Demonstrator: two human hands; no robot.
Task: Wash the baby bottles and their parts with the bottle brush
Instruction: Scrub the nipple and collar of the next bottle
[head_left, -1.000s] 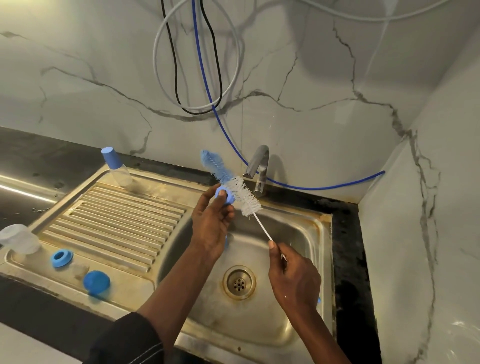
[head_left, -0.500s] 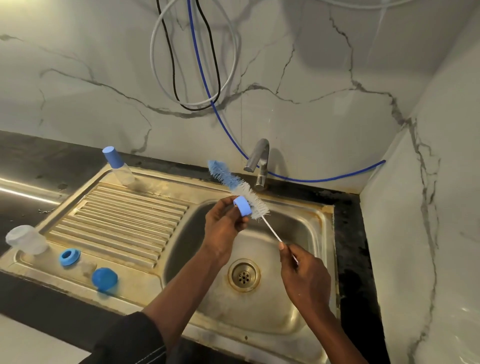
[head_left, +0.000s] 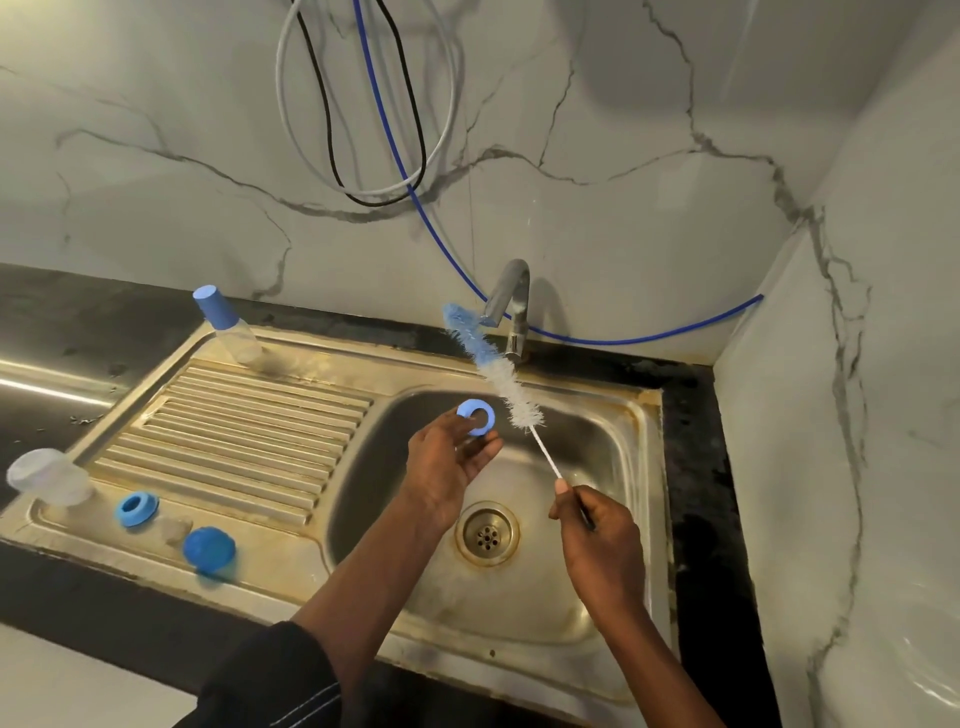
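- While held up over the basin, the left hand (head_left: 447, 462) is recorded with thumb and fingertips pinched on a round blue plastic ring (head_left: 476, 416), whose opening is turned toward the camera.
- Gripped in the right hand (head_left: 597, 535), by its thin white wire handle, is a long bottle brush with white and blue bristles (head_left: 498, 374). It is angled up and away, with the white bristles nearer the hand and the blue ones at the far tip.
- The white bristles are seen just right of the held ring; whether they touch cannot be told.
- Stainless steel sink with ribbed drainboard (head_left: 639, 467): the basin is placed to the right and the drainboard to the left, and a round metal drain (head_left: 487, 533) is set in the basin floor between the two forearms.
- Curved metal tap (head_left: 511, 301): mounted at the far edge of the basin, just behind the blue brush tip.
- Clear baby bottle with blue cap (head_left: 228, 327): stood upright at the far left corner of the drainboard.
- Clear plastic bottle body (head_left: 47, 475): placed at the near left end of the drainboard.
- Second blue plastic collar (head_left: 136, 509): laid flat just right of that bottle body.
- Round blue plastic cap (head_left: 209, 548): laid near the collar, toward the near edge.
- Blue hose (head_left: 415, 208): run down the marble wall and along behind the tap.
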